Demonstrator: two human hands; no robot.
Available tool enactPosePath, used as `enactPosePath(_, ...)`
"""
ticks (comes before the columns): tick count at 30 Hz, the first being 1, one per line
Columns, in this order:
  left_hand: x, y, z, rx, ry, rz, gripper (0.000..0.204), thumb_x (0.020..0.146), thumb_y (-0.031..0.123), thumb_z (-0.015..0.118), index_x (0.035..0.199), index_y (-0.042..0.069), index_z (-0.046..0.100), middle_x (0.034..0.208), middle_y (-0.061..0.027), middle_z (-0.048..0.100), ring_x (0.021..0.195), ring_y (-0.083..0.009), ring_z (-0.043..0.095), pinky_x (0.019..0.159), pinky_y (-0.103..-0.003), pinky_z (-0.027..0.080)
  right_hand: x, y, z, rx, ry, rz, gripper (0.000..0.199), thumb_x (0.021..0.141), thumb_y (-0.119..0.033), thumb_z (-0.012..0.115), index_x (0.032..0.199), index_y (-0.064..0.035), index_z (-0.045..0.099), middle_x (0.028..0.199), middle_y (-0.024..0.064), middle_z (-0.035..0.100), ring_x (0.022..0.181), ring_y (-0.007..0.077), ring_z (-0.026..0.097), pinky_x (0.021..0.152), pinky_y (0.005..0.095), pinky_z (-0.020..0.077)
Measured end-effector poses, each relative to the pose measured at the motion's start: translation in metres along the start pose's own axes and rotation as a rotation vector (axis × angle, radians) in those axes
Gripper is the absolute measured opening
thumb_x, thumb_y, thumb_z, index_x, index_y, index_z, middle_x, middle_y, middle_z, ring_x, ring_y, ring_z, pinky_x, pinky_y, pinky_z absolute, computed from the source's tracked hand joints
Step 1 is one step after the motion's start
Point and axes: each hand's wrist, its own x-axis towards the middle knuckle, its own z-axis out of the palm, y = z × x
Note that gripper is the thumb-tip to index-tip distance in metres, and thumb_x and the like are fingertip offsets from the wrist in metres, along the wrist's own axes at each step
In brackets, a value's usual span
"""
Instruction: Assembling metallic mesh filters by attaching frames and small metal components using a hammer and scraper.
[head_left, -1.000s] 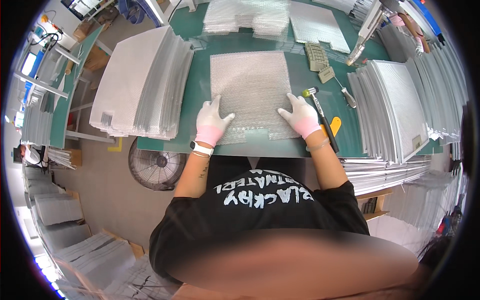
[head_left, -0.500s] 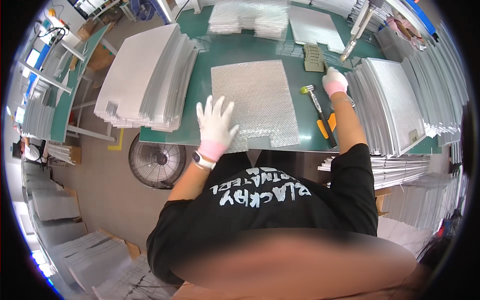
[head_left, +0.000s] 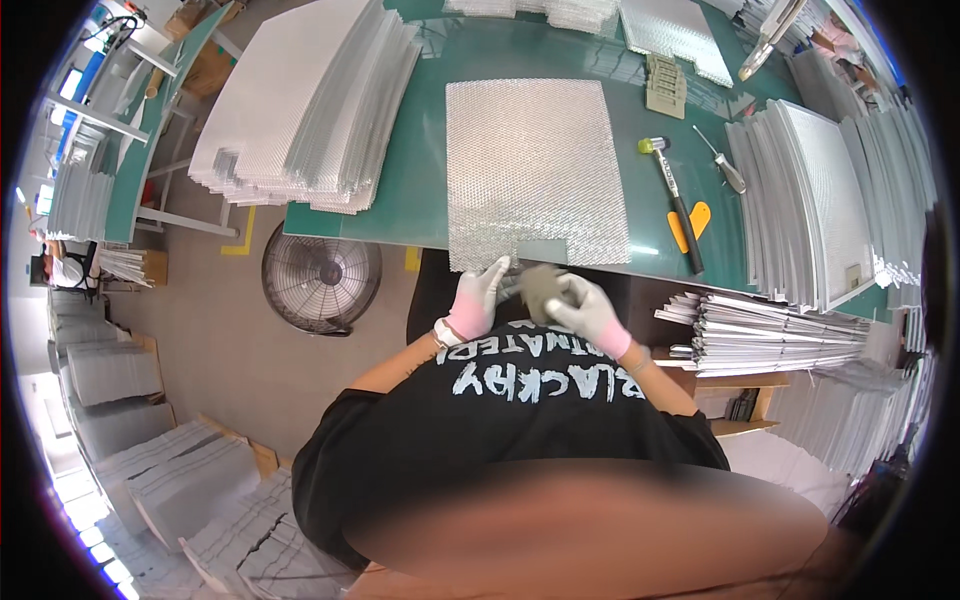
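A silvery mesh panel (head_left: 530, 165) lies in front of me on the green table (head_left: 420, 130), a notch in its near edge. My left hand (head_left: 482, 297), white-gloved with a pink cuff, is closed at that near edge, beside the notch, fingers pressed together; part of its grip is hidden. Just off the table edge, my right hand (head_left: 590, 315), gloved alike, is closed on an olive-green plate (head_left: 543, 290), which is blurred and tilted. More olive-green plates (head_left: 665, 88) rest at the far right of the panel.
Right of the panel lie a mallet (head_left: 676, 205), an orange-handled tool (head_left: 690, 228) and a screwdriver (head_left: 722, 162). Panel stacks stand at left (head_left: 300, 100) and right (head_left: 810, 200). A floor fan (head_left: 322, 275) sits below the table's left front edge.
My right hand has come back from the olive-green plates to the panel's near edge with one plate. My left hand has shifted from the panel's surface to its near edge. The screwdriver now shows.
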Motion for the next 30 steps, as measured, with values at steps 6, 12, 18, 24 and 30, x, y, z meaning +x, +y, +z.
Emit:
enactPosePath(6,-0.004,-0.017,-0.004,-0.105,0.11,-0.067,0.03,0.099,0.019,0.054,0.112,-0.008,0.059,0.104,-0.0153,0.063,0.098,-0.0263,0.064,0.087,-0.039,0.053,0.013,0.078,0.029,0.799,-0.081,0.033,0.045,0.101,-0.029,0.05,0.135,-0.0005,0.042,0.129,0.0111,0.053,0.114,0.0187,0.057,0.096,0.0374,0.051)
enactPosePath(12,-0.008,-0.039,-0.019,0.13,-0.052,0.193,0.03,0.097,0.02,0.059,0.106,-0.009,0.062,0.102,-0.0147,0.067,0.096,-0.0226,0.067,0.085,-0.035,0.055,0.017,0.091,0.039,0.782,-0.008,-0.005,0.04,0.101,-0.034,0.049,0.13,-0.0056,0.049,0.119,0.0059,0.058,0.104,0.0157,0.057,0.089,0.0339,0.0501)
enactPosePath(18,-0.014,-0.018,0.002,-0.294,0.049,-0.048,0.027,0.096,0.02,0.06,0.102,-0.006,0.064,0.098,-0.0112,0.067,0.094,-0.0192,0.066,0.082,-0.035,0.056,0.017,0.098,0.028,0.721,0.088,-0.026,0.027,0.1,-0.03,0.053,0.113,-0.0071,0.058,0.094,0.0029,0.062,0.078,0.0113,0.058,0.072,0.0303,0.0504)
enactPosePath(24,-0.017,-0.033,-0.006,-0.036,0.061,-0.063,0.035,0.099,0.027,0.056,0.112,-0.006,0.06,0.11,-0.0127,0.065,0.102,-0.0207,0.063,0.089,-0.033,0.05,0.018,0.077,0.029,0.445,0.191,0.045,0.021,0.099,-0.023,0.057,0.102,-0.0036,0.062,0.083,0.0014,0.063,0.067,0.0083,0.056,0.063,0.0238,0.048)
enactPosePath(30,-0.015,-0.023,0.01,0.368,0.072,-0.136,0.038,0.094,0.035,0.063,0.093,-0.002,0.068,0.074,-0.002,0.064,0.062,-0.0058,0.052,0.057,-0.021,0.043,0.019,0.06,0.038,0.319,0.53,-0.057,0.025,0.097,-0.026,0.059,0.103,-0.0025,0.058,0.085,-0.0002,0.058,0.073,0.0059,0.052,0.064,0.0253,0.0453)
